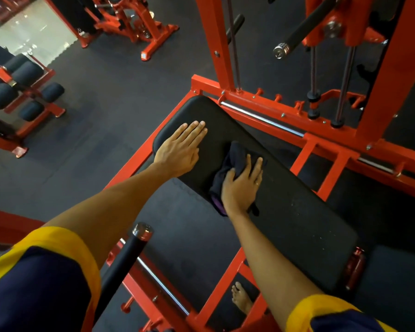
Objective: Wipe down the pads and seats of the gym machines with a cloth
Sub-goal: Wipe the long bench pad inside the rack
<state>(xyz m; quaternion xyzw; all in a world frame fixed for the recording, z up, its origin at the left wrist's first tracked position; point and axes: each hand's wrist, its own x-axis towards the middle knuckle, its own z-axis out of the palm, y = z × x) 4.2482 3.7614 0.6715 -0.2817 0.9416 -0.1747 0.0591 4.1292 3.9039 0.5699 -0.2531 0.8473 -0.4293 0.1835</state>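
The right hand [241, 185] presses a dark cloth [233, 156] onto the middle of the long black pad [297, 212], fingers straight and spread. Beyond it, the left hand [180, 147] rests flat, fingers together, near the pad's far end, beside the red frame [268, 104].

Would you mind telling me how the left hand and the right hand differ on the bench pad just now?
The left hand lies bare on the pad; the right hand presses a dark cloth. The left hand's fingers are together, the right hand's spread. The left hand sits near the pad's rounded end, the right hand nearer its middle. Both are palm down.
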